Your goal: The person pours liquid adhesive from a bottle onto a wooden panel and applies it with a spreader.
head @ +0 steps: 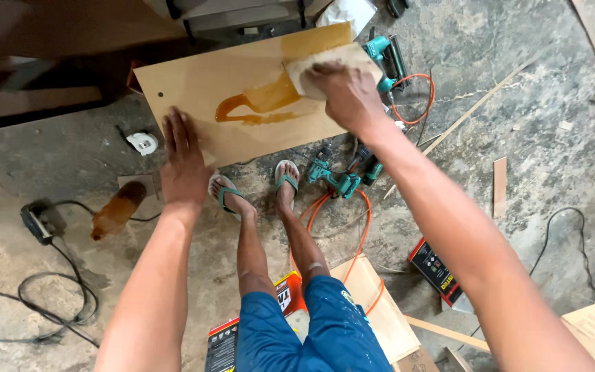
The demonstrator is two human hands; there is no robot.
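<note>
Board: a pale plywood board [242, 89], rectangular, lying tilted across the top middle of the view, above the concrete floor [531, 138]; its near edge sits just over the person's feet, and a small dark hole shows near its left corner.
Glue: an amber, glossy glue [259, 103] lies on the board's right half, a broad wet patch by the upper right corner and a pooled, looping trail running left from it toward the board's middle.
Spreader: a flat tan spreader [325, 65], like a scrap of card or thin wood, lies on the wet area at the board's upper right.
Right hand: the right hand [349, 93] is pressed down on the spreader, fingers bent over its near edge and gripping it against the board.
Left hand: the left hand [184, 158] lies flat and open, fingers straight and together, palm down on the board's lower left corner; it holds nothing.
Feet: two feet in green sandals [256, 189] stand just below the board's near edge.
Tools: a teal nail gun [383, 58] lies beside the board's right end, with an orange hose [414, 100] coiled near it; two teal drills [342, 176] lie on the floor just right of the feet.
Left side: a brown bottle [118, 210] lies on its side on the floor, near a dark power tool [39, 220] with a black cord.
Near the legs: a black and red box [439, 272] lies to the right, well apart from the board.
</note>
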